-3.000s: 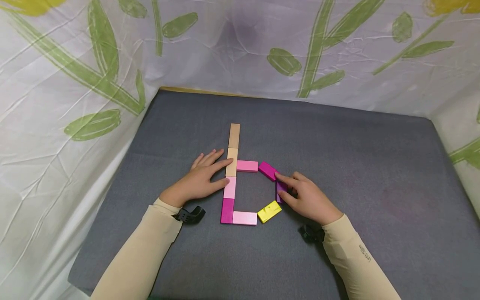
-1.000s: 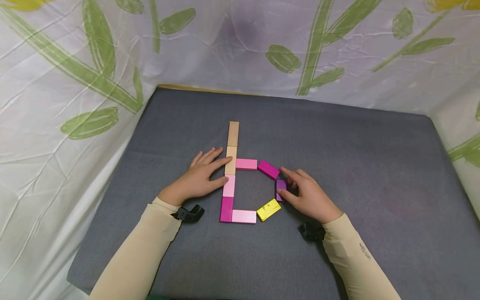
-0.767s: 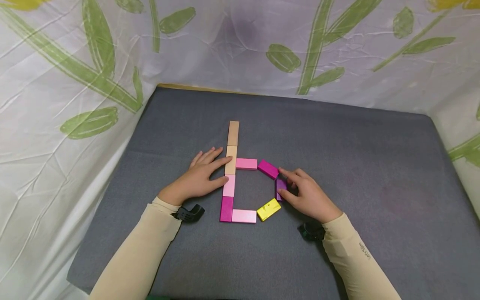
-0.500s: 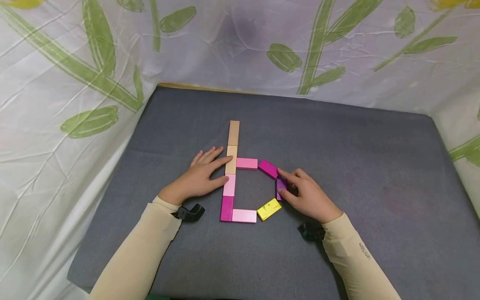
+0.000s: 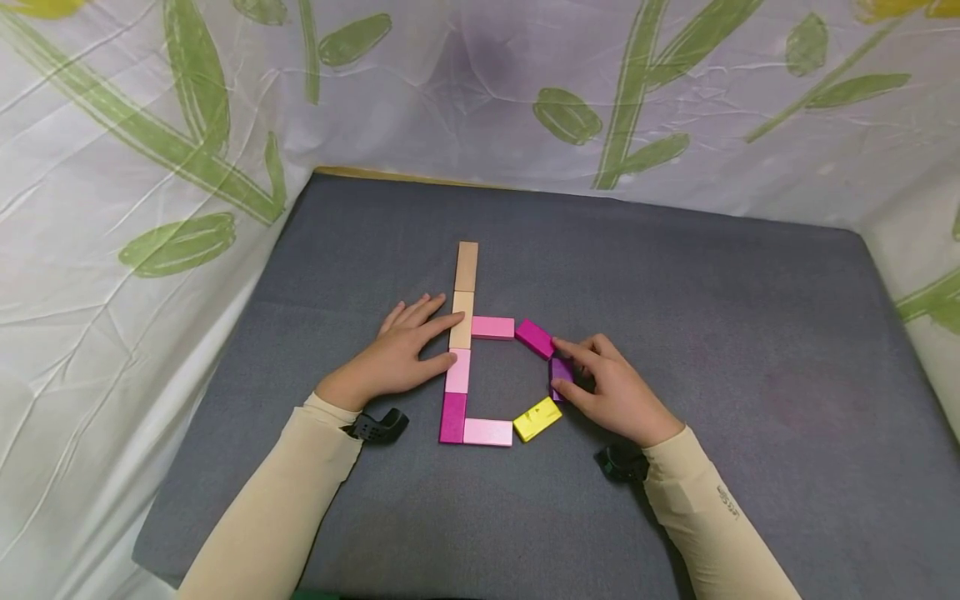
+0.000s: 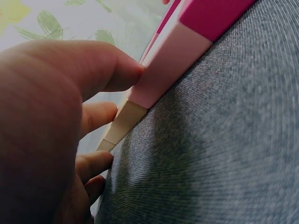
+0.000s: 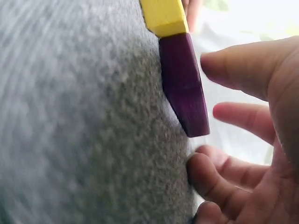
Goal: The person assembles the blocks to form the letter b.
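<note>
In the head view, wooden blocks lie on the table in a shape like a "b". My left hand (image 5: 393, 358) rests along the upright line, index finger on a light wood block (image 5: 462, 333), thumb on a pale pink block (image 5: 458, 375). Its other fingers spread out on the cloth side. At the curve, my right hand (image 5: 618, 387) has its index fingertip at the corner of a magenta block (image 5: 533, 337). The right thumb is at the purple block (image 7: 182, 70), beside its upper edge in the right wrist view. A yellow block (image 5: 537, 419) lies just below the purple one.
Another light wood block (image 5: 467, 267) tops the line, and a second magenta block (image 5: 452, 418) ends it. Pink blocks (image 5: 492, 327) (image 5: 488, 432) form the two crossbars. Grey cloth covers the table (image 5: 712, 308); a leaf-printed white curtain (image 5: 480, 92) hangs behind it.
My right index fingertip, slightly apart from the magenta block a second ago, has come left against its corner. That block has shifted slightly left. The left hand stays in place.
</note>
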The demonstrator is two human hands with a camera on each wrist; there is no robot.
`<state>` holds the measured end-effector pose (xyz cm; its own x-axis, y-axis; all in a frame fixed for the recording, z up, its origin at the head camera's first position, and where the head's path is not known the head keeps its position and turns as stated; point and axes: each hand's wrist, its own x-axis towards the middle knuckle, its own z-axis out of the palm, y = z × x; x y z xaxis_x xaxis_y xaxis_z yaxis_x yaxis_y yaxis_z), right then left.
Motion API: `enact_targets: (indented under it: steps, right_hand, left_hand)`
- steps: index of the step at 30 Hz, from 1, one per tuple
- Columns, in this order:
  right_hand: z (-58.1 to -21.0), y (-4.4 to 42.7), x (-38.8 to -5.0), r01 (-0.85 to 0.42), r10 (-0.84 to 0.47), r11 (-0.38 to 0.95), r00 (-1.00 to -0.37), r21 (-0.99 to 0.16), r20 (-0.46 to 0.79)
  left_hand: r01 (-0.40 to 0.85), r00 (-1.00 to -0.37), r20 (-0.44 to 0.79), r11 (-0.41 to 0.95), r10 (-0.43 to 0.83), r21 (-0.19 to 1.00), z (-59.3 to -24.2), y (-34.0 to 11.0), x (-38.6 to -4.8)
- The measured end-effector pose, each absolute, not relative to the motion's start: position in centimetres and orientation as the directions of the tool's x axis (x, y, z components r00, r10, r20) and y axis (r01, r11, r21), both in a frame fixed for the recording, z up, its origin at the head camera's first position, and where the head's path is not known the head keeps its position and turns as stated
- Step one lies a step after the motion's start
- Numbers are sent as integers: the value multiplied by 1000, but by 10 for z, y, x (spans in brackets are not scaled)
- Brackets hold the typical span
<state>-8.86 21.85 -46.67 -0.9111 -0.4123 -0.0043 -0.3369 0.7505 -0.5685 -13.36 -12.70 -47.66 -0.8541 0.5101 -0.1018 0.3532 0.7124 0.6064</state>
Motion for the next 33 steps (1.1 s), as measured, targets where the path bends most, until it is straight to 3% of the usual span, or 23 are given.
enact_targets:
  steps: [12,27,33]
  right_hand:
    - [-465,213,-85,-443,-553,698,-832,-562,-31]
    - [-462,214,-85,-439,-560,686,-828,-580,-35]
    - [-460,219,-84,-374,-481,701,-876,-608,-16]
  left_hand:
    - [359,-853,-92,705,514,611,-474,-127,-132]
    - [360,-851,-101,713,515,602,-478,-128,-134]
    - [358,-851,-104,714,515,602,-478,-128,-133]
